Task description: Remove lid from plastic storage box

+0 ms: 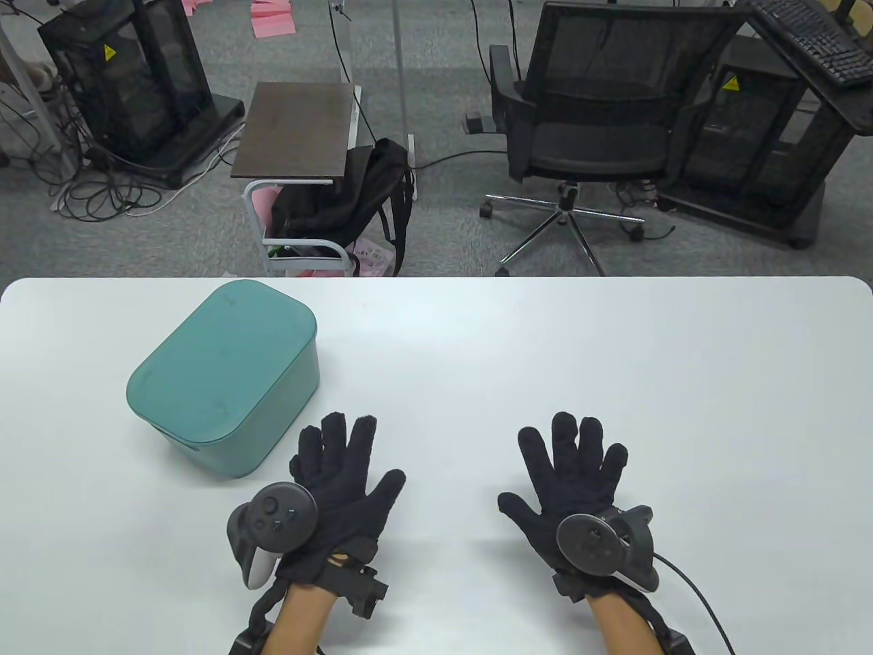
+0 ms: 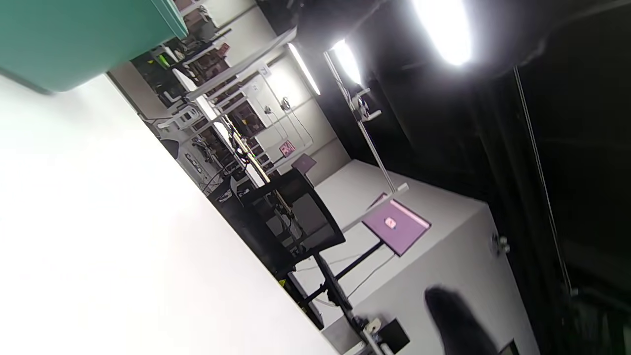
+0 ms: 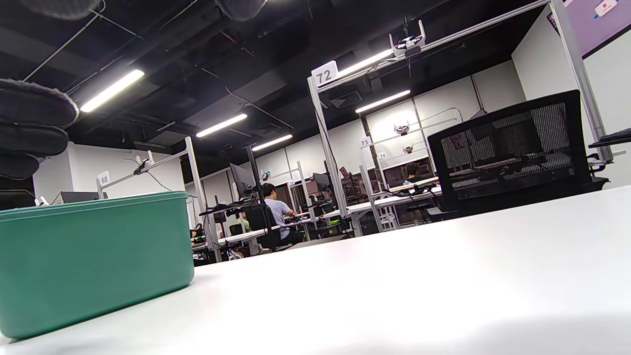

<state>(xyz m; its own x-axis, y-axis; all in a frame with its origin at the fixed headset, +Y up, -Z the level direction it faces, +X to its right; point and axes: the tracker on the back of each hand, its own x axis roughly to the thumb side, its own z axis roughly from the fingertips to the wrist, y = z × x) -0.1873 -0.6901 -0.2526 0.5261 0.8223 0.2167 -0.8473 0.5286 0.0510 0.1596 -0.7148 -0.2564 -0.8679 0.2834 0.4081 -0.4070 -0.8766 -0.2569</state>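
Observation:
A teal plastic storage box (image 1: 232, 402) stands on the left part of the white table (image 1: 545, 355), with its flat teal lid (image 1: 218, 355) closed on top. My left hand (image 1: 337, 471) lies flat and open on the table just right of the box's near corner, not touching it. My right hand (image 1: 573, 464) lies flat and open further right, holding nothing. The box also shows in the left wrist view (image 2: 79, 34) and in the right wrist view (image 3: 93, 256). Gloved fingertips (image 3: 34, 108) show at the left edge of the right wrist view.
Beyond the table's far edge stand a black office chair (image 1: 600, 129), a small side table (image 1: 297, 129) with a black backpack (image 1: 354, 198), and black equipment racks (image 1: 129, 89) at both sides.

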